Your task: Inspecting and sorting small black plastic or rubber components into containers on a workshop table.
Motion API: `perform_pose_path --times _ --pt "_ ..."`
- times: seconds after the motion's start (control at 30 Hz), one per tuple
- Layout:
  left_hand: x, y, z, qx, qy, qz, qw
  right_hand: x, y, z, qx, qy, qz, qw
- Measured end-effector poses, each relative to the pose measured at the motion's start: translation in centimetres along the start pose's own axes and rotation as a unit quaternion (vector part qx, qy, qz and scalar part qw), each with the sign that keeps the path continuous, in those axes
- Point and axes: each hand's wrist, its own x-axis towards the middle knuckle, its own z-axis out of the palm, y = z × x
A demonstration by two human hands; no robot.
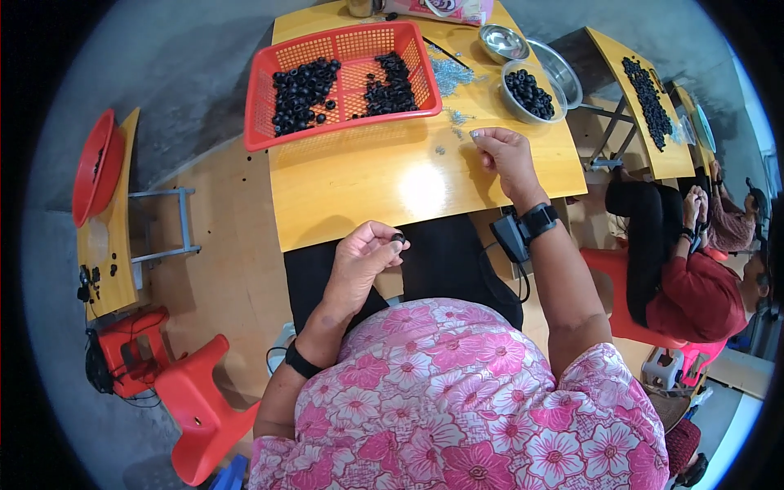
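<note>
My left hand is closed in a pinch on a small round black part, just off the near edge of the yellow table. Over the table's right side, my right hand pinches a tiny silvery piece, too small to name. Close beyond that hand lie a few loose silvery pieces, with a larger heap of them farther back. A clear bowl of black parts stands to their right. The red plastic basket at the back holds two groups of black parts, ring-shaped ones on the left.
Metal bowls stand at the back right, by a pink-and-white bag. To the right, people sit near another table strewn with black parts. A red basin rests on a left-hand table, with red stools below.
</note>
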Motion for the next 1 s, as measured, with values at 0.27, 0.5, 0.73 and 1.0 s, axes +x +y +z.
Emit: perform_pose_path --times 0.27,0.5,0.73,1.0 --pt "-0.1 0.1 0.1 -0.006 0.006 0.009 1.0 0.9 -0.4 0.1 0.257 -0.032 0.176 0.95" --pt "0.1 0.2 0.2 -0.014 0.002 0.006 1.0 1.2 -0.6 0.3 0.239 -0.077 0.221 0.942" --pt "0.1 0.2 0.0 -0.02 0.004 0.004 1.0 0.5 -0.6 0.3 -0.018 -0.014 0.127 0.992" --pt "0.2 0.2 -0.4 0.0 0.016 0.007 1.0 2.2 0.5 -1.6 -0.35 0.175 -0.105 0.914"
